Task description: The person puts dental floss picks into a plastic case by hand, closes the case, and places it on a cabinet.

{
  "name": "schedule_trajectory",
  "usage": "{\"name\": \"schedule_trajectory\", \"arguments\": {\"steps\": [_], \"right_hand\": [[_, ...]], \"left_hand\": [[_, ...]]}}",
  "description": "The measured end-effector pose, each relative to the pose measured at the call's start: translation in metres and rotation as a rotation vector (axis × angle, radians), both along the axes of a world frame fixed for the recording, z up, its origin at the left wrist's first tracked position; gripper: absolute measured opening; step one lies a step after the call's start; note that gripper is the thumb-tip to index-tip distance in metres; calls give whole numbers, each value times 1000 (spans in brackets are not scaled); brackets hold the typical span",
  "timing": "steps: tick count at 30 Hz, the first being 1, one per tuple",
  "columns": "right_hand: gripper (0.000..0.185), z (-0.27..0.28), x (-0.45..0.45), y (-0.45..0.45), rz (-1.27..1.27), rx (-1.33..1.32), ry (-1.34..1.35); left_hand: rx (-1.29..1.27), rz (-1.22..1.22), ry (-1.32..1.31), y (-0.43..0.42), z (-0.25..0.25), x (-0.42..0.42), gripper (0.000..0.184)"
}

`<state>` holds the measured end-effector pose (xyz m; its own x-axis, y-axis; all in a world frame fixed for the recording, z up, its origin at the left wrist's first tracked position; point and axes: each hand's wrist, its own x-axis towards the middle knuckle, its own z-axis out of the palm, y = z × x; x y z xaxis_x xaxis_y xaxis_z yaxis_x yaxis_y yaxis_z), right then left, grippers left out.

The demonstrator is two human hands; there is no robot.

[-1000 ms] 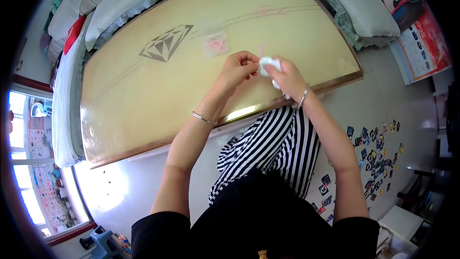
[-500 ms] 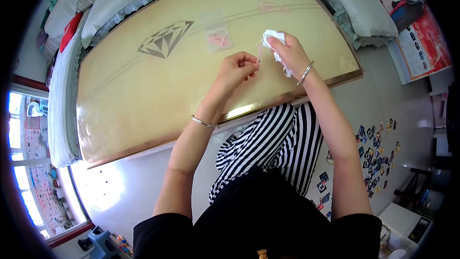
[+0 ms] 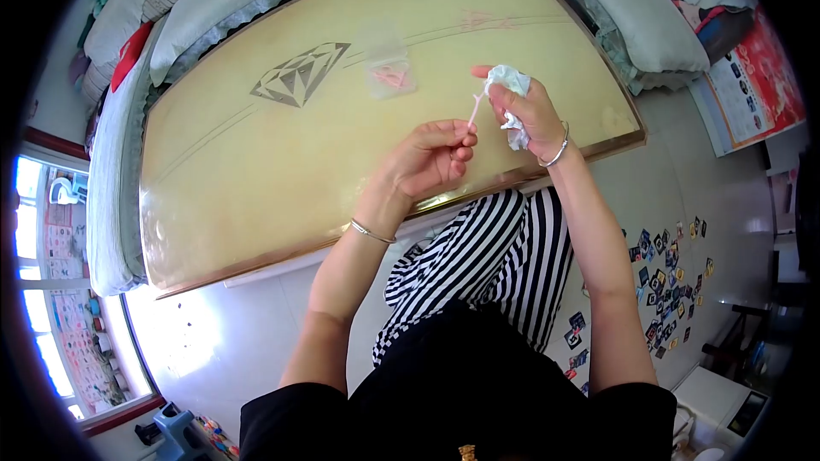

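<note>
Pink stick (image 3: 474,111) is out & pinched in L hand (image 3: 431,160), right of and nearer than bag (image 3: 375,85); tissue (image 3: 510,81)'s bunched in R hand (image 3: 538,119), right of bag. Similar pcs (image 3: 392,77) are bagged, w/ pink bits (image 3: 489,22) seen beyond bag, on surface (image 3: 222,196).

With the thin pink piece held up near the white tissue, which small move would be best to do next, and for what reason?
Probably close the white tissue in the right hand gently around the forked end of the pink piece: the left hand grips its other end, leaving the fork exposed, and the tissue is close beside it.
</note>
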<state>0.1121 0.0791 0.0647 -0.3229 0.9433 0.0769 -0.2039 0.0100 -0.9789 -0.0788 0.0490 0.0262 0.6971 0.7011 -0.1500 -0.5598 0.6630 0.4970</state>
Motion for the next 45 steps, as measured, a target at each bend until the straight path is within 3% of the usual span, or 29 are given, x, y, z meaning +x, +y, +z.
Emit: {"name": "schedule_trajectory", "arguments": {"steps": [2, 5, 7, 11, 14, 17, 19, 21, 23, 26, 28, 30, 34, 36, 37, 45], "right_hand": [[23, -2, -2, 3, 13, 15, -56], [17, 3, -12, 0, -37, 24, -139], [15, 4, -16, -1, -87, 15, -167], [15, 3, -18, 1, -160, 100, -194], [17, 2, -18, -4, -217, 155, -185], [18, -3, -22, -7, -226, 113, -132], [17, -4, -21, -8, -228, 59, -66], [16, -3, -14, -6, -35, -94, -65], [15, -11, -12, -2, -42, -92, -77], [16, -15, -14, 4, -65, -65, -139], [18, -15, -17, 5, -86, -44, -187], [19, -14, -24, 7, -234, 94, -223], [19, -16, -24, -7, -263, 81, -397], [20, -21, -30, -26, 54, -45, -382], [20, -23, -32, -27, 54, -51, -382], [26, -18, -47, 8, -149, 5, -340]], "left_hand": [[-15, -24, -44, -4, -2, -1, 13], [46, 20, 97, -10, 11, 1, 15], [296, 242, 562, -15, 21, 5, 18], [361, 337, 643, -13, 12, 1, 19], [364, 369, 622, -13, 5, -1, 18], [163, 316, 422, -9, -2, -2, 17], [33, 117, 89, -6, -10, -5, 17], [-50, 27, -29, -4, -14, -5, 17], [-135, -59, -146, -4, -15, -5, 18], [-17, 11, 84, -12, -3, -2, 20], [303, 244, 531, -17, 4, 0, 23], [364, 268, 574, -15, 1, -1, 25], [415, 401, 704, -13, -6, 1, 25], [420, 421, 736, -15, -13, 1, 25], [474, 465, 815, -15, -16, 2, 24], [471, 612, 934, -16, -15, -6, 22]]}}
